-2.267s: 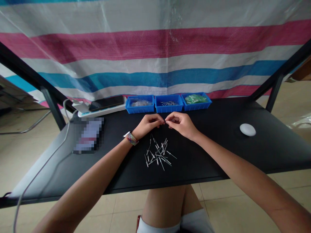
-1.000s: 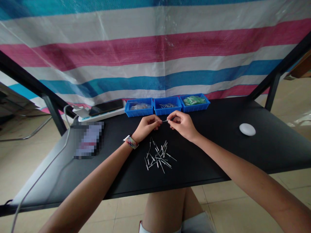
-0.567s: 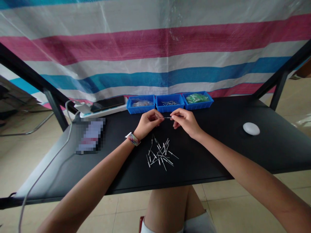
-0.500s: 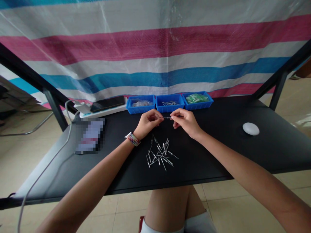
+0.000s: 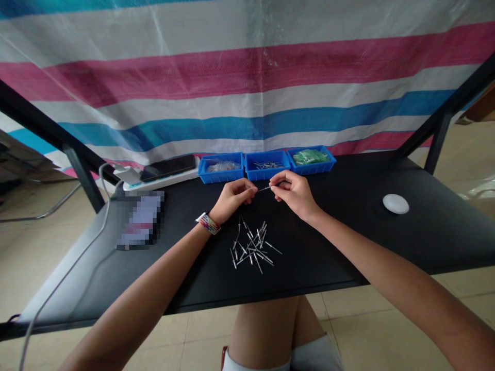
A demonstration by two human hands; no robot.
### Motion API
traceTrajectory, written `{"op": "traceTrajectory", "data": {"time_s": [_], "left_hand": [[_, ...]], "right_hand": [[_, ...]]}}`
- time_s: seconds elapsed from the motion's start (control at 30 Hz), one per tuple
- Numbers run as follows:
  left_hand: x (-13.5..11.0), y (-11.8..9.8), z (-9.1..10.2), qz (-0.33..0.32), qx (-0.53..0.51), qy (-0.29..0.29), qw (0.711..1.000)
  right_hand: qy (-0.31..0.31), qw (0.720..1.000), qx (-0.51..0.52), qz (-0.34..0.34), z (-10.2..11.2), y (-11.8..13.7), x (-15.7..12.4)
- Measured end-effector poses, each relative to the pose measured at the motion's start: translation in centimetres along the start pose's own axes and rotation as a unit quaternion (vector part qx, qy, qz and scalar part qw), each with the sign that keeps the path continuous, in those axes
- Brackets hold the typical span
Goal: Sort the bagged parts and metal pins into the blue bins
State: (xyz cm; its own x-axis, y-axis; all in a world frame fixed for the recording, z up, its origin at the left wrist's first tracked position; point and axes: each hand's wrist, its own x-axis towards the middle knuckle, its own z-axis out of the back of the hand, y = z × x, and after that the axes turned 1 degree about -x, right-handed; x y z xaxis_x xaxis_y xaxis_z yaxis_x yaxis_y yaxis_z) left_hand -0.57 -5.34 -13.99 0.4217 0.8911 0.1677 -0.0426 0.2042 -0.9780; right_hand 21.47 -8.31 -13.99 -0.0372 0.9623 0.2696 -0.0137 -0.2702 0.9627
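Between my two hands a thin metal pop rivet (image 5: 264, 189) is held nearly level, just in front of the blue bins. The fingertips of my left hand (image 5: 235, 198) pinch its left end. My right hand (image 5: 292, 191) grips the right end between thumb and forefinger, the other fingers curled. Nearer to me, below the hands, a loose pile of several pop rivets (image 5: 253, 247) lies on the black table (image 5: 328, 252). The middle blue bin (image 5: 266, 174) behind my hands holds more rivets.
The left blue bin (image 5: 220, 176) contains clear plastic packets, the right one green packets (image 5: 310, 156). A dark phone (image 5: 168, 168) rests on a white power strip (image 5: 162, 182) with a cable. A blurred-out item (image 5: 141, 221) lies at left, a white oval object (image 5: 395, 204) at right.
The rivet has tilted slightly, its right end now a little higher. My left hand has dropped slightly. The whole view has shifted a little.
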Motion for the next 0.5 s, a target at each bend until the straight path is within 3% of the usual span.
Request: {"op": "traceTrajectory", "data": {"time_s": [0.5], "left_hand": [[0.03,-0.02,0.05,0.009,0.03,0.018,0.999]], "right_hand": [[-0.015,1.0,-0.02,0.016,0.05,0.18,-0.01]]}}
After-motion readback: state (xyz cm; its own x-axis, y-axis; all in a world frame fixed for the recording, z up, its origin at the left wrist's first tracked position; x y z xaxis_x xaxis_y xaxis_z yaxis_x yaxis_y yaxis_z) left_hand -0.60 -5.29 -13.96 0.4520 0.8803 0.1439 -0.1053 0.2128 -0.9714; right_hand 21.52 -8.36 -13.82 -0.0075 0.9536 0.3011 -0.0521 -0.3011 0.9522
